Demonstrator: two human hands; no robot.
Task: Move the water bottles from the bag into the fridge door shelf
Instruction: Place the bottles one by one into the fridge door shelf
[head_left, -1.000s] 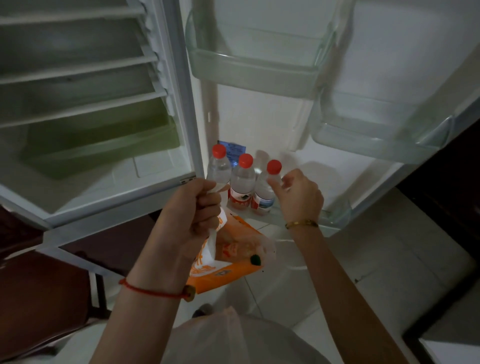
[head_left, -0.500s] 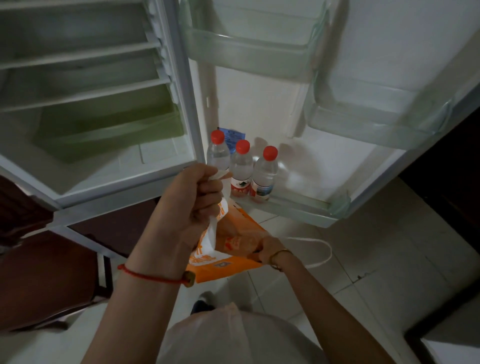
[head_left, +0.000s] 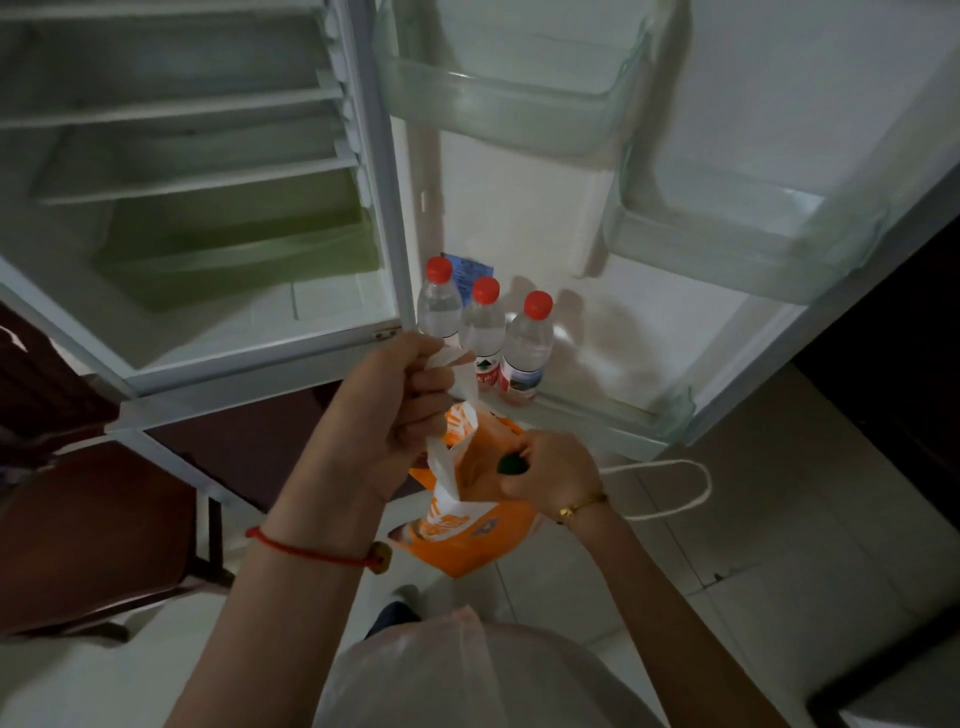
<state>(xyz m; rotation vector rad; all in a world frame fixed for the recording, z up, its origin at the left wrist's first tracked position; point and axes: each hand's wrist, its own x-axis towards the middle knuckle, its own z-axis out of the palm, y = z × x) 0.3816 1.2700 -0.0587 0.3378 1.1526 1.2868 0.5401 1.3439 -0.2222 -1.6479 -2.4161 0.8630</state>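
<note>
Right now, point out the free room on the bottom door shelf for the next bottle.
Free: the stretch of the bottom door shelf right of the three bottles, up to its right end. Crowded: the hinge end, where the bottles stand together behind the left hand holding the bag.

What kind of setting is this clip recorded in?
Most likely a home kitchen or dining corner: an open fridge with three water bottles on its door shelf, a tiled floor, and dark wooden furniture beside it.

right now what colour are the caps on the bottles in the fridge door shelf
Red, on all three water bottles in the bottom door shelf; the head view shows it clearly.
</note>
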